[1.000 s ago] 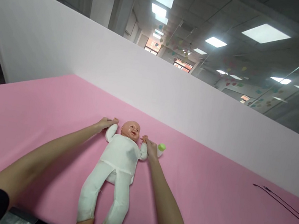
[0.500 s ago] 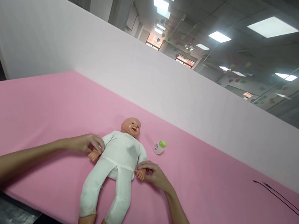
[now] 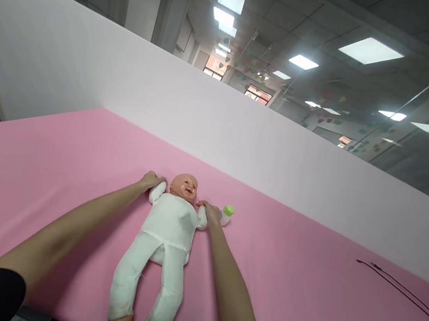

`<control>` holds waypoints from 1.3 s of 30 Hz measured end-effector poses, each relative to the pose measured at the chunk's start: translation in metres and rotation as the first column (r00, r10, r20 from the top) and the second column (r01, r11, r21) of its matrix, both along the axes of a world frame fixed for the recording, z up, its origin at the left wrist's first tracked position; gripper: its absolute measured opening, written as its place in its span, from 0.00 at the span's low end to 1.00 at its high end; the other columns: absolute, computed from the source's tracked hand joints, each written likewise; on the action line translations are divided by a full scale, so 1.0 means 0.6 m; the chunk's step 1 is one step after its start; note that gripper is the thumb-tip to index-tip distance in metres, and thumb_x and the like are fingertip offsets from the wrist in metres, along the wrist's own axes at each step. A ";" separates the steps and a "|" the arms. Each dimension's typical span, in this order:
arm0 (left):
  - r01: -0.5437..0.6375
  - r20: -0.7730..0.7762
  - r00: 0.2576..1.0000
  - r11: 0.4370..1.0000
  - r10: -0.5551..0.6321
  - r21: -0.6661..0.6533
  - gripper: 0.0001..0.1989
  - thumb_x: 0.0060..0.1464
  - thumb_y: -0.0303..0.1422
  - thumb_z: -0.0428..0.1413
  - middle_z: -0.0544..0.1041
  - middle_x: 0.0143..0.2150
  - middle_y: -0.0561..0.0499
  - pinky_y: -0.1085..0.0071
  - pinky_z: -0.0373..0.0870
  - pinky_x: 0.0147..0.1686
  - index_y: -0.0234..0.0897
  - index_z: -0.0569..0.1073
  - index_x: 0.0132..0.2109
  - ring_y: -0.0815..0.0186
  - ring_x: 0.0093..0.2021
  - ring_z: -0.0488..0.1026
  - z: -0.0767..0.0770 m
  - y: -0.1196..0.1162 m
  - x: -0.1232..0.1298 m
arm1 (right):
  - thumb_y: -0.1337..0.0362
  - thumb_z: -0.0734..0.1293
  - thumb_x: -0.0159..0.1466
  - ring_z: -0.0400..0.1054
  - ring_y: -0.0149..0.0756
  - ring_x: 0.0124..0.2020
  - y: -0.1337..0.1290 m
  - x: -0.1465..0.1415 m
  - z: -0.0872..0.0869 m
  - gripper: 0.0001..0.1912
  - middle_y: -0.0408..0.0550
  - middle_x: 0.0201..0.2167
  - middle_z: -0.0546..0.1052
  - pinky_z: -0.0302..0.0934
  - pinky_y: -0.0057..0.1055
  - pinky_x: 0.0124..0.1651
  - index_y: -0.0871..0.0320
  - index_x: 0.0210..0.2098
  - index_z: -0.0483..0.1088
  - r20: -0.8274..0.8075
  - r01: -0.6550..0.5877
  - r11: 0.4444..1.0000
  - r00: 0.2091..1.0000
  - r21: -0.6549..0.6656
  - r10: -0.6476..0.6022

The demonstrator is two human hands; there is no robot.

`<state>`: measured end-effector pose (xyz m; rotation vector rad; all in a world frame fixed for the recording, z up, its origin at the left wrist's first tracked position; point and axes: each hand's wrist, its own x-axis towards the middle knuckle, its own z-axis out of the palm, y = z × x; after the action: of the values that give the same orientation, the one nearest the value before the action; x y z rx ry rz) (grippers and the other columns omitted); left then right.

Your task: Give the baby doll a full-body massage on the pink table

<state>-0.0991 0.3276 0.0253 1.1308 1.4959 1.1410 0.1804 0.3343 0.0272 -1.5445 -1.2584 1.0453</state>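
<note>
A baby doll (image 3: 170, 224) in a white cloth suit lies on its back on the pink surface (image 3: 74, 158), head toward the wall. Both its arms are bent up beside its head. My left hand (image 3: 152, 180) is closed round the doll's forearm on the left of the picture. On the other side, my right hand (image 3: 210, 213) grips the other forearm near the doll's small hand. A small bottle with a green cap (image 3: 228, 211) stands just right of my right hand, partly hidden by it.
A low white wall (image 3: 191, 101) runs along the far side of the pink surface. Thin black cords (image 3: 402, 293) lie at the right. Behind the wall are a door and lit ceiling panels.
Both my hands have moved up toward the doll's head, bringing its arms from beside the body to bent beside the head. The camera view has shifted slightly.
</note>
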 end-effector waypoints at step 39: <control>0.034 0.043 0.999 0.998 -0.032 -0.044 0.18 0.44 0.45 0.69 0.76 0.21 0.47 0.69 0.66 0.23 0.35 0.74 0.25 0.62 0.24 0.73 -0.013 -0.002 -0.008 | 0.54 0.69 0.57 0.77 0.45 0.40 -0.014 0.001 -0.006 0.14 0.54 0.36 0.84 0.67 0.32 0.38 0.60 0.28 0.79 -0.007 -0.044 0.999 0.999 0.030 0.044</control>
<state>-0.1042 0.3266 0.0175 1.0906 1.4585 1.0973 0.1813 0.3259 0.0237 -1.4949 -1.3028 1.0547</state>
